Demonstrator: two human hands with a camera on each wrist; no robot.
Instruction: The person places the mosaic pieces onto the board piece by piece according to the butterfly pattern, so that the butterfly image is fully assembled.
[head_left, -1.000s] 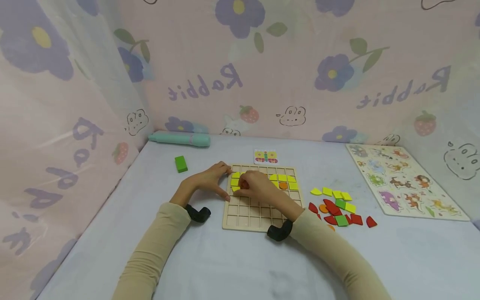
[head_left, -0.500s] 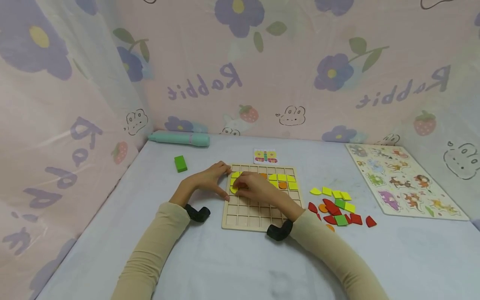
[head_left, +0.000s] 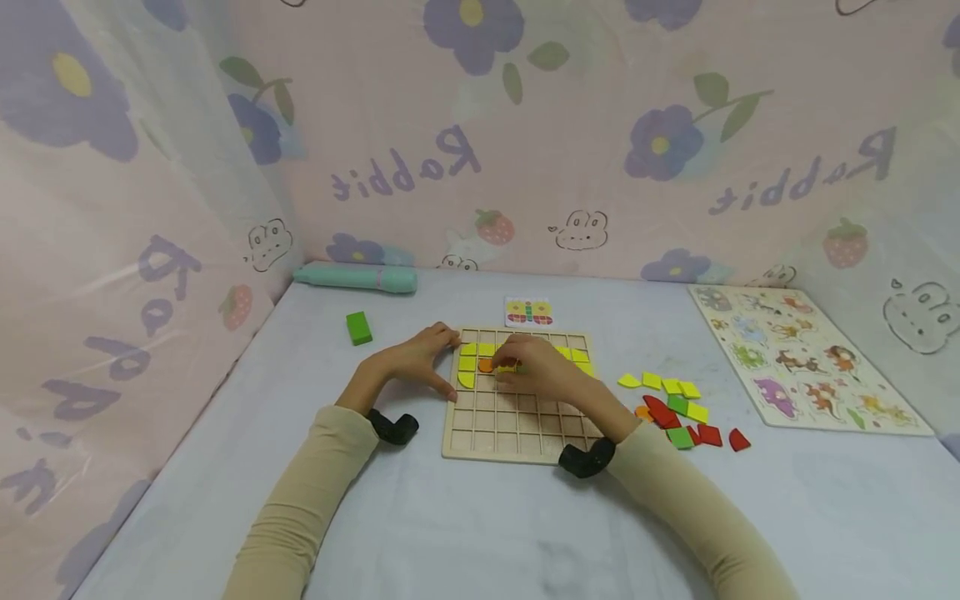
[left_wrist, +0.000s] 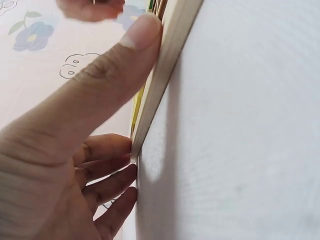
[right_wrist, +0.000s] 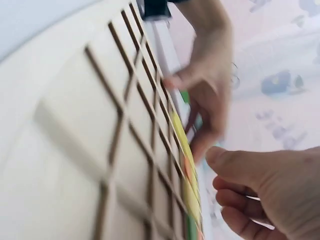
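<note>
A square wooden grid board [head_left: 495, 437] lies on the table with yellow tiles [head_left: 467, 364] in its upper rows. An orange round piece [head_left: 486, 365] sits among them near the left side. My left hand [head_left: 408, 360] rests at the board's left edge; in the left wrist view its thumb [left_wrist: 142, 35] lies along the wooden rim and its fingertips touch the far part. My right hand [head_left: 543, 368] hovers over the board's upper middle, covering some tiles. In the right wrist view its fingers [right_wrist: 240, 202] are loosely bent, and no piece shows between them and the thumb.
Loose yellow, green, red and orange pieces [head_left: 675, 412] lie right of the board. Behind it is a butterfly pattern card [head_left: 528, 312]. A green block [head_left: 358, 327] and a teal tube-shaped item [head_left: 356, 277] are at left; an animal puzzle board [head_left: 810, 362] is at far right.
My right hand has moved right from the left columns, uncovering the orange round piece and nearby yellow tiles. The left hand has stayed at the board's edge.
</note>
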